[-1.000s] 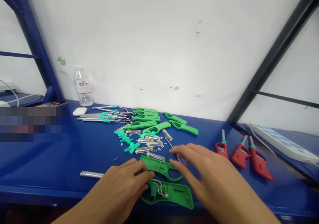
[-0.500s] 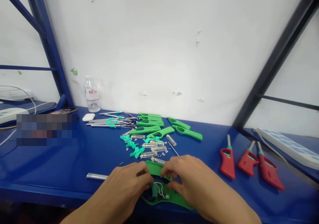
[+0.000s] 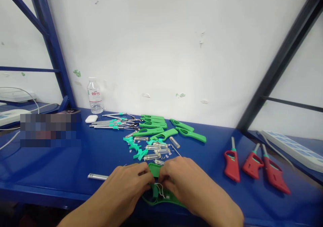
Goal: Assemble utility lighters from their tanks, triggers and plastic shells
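My left hand (image 3: pixel 128 185) is closed at the left end of an open green lighter casing (image 3: pixel 153 202), by the metal tube (image 3: pixel 98 177) that points left. Inside the casing a dark green trigger (image 3: pixel 154 190) and thin white wires (image 3: pixel 160 189) show. My right hand (image 3: pixel 185 178) bends over the casing's right part, its fingers pressed together, and the fingertips are hidden. Just behind both hands lies another green casing half (image 3: pixel 153 169), partly covered by the right hand.
Farther back lie clear fuel tanks (image 3: pixel 163 150), teal triggers (image 3: pixel 133 144), green casing halves (image 3: pixel 151 131) and metal tubes with wires (image 3: pixel 108 127). Red lighters (image 3: pixel 231 166) lie at the right. A water bottle (image 3: pixel 95 97) and a white case (image 3: pixel 91 119) stand near the wall.
My right hand has moved a little left and now covers more of the casing and of the casing half behind it. The left hand stays at the casing's left end.
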Available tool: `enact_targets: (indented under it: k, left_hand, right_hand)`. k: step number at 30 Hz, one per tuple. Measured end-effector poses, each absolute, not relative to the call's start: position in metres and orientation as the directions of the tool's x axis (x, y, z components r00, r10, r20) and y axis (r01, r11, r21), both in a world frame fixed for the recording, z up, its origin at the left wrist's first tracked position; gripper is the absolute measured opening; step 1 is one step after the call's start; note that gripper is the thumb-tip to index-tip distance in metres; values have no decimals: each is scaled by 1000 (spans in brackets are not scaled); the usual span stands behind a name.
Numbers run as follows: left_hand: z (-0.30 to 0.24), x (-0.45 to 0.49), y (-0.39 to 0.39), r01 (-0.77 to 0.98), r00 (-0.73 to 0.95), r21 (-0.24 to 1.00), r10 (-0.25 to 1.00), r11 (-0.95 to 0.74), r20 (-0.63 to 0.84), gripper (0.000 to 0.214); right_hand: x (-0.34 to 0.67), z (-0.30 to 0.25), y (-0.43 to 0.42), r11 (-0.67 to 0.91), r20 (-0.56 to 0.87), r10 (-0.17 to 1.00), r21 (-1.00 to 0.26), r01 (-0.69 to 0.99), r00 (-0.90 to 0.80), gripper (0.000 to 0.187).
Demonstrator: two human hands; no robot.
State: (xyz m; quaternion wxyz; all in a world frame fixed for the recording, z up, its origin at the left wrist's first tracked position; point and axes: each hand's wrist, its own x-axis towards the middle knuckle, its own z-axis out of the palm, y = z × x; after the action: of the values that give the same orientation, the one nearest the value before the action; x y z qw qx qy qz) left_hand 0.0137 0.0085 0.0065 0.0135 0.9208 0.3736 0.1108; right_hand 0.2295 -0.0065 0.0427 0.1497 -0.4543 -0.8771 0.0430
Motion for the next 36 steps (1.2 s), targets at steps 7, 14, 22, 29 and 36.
enact_targets:
  k: [7,14,22,29,36]
  left_hand:
    - [8,15,8,728,670,114,737,-676,88,28]
    - [6,13,7,740,653,158,754,-654,70,27]
    - [5,11,6,678,702,175,700,-713,133,38]
    - [8,12,5,636,719,196,666,-746,199,42]
    - [12,15,2,636,723,143,650,-759,233,55]
  right_hand:
    - [223,54,-8,532,96,847,-130,837,-523,22]
    - [229,56,-6,556,125,831,-183,811,-542,20]
    - [235,57,1,604,181,797,-268,751,-576,19]
    - [233,61,1,614,179,789,-247,750,-587,17]
    - [233,57,4,653,210,756,-169,739,-620,21]
